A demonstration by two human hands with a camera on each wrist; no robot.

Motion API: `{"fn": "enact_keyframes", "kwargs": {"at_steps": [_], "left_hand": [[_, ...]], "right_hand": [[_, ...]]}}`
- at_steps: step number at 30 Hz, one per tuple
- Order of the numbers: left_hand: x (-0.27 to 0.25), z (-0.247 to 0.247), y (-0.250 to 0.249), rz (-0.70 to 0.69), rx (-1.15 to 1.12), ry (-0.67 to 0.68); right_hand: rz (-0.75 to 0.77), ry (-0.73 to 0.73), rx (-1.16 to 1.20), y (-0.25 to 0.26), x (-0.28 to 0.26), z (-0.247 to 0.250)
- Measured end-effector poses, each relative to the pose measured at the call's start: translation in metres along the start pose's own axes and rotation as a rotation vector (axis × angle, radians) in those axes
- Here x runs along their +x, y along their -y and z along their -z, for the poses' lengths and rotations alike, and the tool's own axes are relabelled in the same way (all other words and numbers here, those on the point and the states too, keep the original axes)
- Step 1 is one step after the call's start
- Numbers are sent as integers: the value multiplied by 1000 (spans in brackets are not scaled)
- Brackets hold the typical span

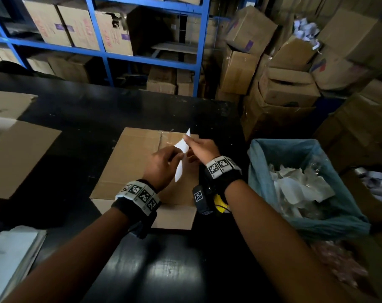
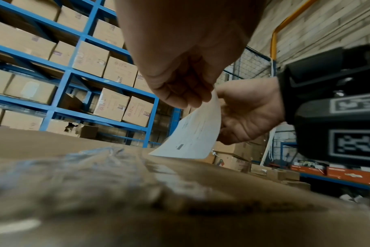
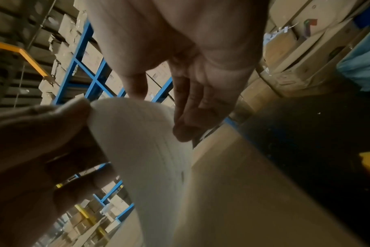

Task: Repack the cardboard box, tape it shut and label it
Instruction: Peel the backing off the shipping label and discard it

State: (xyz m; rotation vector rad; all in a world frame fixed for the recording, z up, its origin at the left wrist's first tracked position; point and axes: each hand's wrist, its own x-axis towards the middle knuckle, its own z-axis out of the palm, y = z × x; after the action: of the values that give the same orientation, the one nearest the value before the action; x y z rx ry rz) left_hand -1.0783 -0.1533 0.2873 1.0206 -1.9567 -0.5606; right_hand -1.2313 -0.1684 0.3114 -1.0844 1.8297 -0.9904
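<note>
A closed cardboard box (image 1: 128, 167) lies on the black table (image 1: 87, 110), with clear tape (image 1: 166, 138) along its top seam. Just above the box both hands hold a white label (image 1: 181, 145), which curls between them. My left hand (image 1: 174, 155) pinches the label's near part from the left. My right hand (image 1: 188, 139) pinches its far upper edge. The left wrist view shows the label (image 2: 192, 135) hanging from my left hand (image 2: 186, 98) over the box top (image 2: 137, 192). In the right wrist view the thumb and fingers of my right hand (image 3: 158, 108) meet on the bent label (image 3: 142, 142).
A bin with a blue liner (image 1: 262, 154), full of paper scraps, stands right of the table. An open cardboard box (image 1: 21, 154) sits at the left and white sheets (image 1: 10, 248) at the near left. Blue shelving (image 1: 107, 55) and stacked boxes (image 1: 284, 88) stand behind.
</note>
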Motion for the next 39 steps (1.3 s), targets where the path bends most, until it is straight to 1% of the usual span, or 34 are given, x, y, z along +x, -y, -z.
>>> {"fn": "enact_keyframes", "kwargs": {"at_steps": [2,5,9,12,14,16,18,19,21,24,28,30,32,36,39], "left_hand": [[-3,-2,1,-55,-1,19],[-8,8,6,-79,-23,44],[-10,25,21,-64,-10,64],[-7,42,33,26,-42,41],[-1,54,41,132,-47,-14],[8,66,52,275,-47,-61],[20,76,62,422,-99,-33],[24,79,68,462,-139,4],[30,87,76,466,-190,64],[29,97,84,467,-238,54],[24,107,90,504,-259,53],[22,111,95,530,-230,46],[21,117,100,572,-190,44],[20,125,110,647,-73,115],[20,128,115,676,-18,120]], "right_hand": [[2,-17,-3,2,0,-1],[32,-77,-19,4,-1,-6],[51,-131,57,12,-5,-16],[95,-152,61,17,-10,-22],[122,-160,74,18,-11,-25],[148,-135,112,18,-13,-31],[161,-111,141,19,-13,-40],[158,-99,156,20,-15,-44],[131,-66,186,22,-17,-52],[108,-11,173,24,-21,-63],[117,-8,172,28,-26,-76],[130,-16,132,29,-26,-83],[108,-25,79,30,-27,-91],[47,-41,-21,29,-25,-107],[29,-37,-86,29,-23,-116]]}}
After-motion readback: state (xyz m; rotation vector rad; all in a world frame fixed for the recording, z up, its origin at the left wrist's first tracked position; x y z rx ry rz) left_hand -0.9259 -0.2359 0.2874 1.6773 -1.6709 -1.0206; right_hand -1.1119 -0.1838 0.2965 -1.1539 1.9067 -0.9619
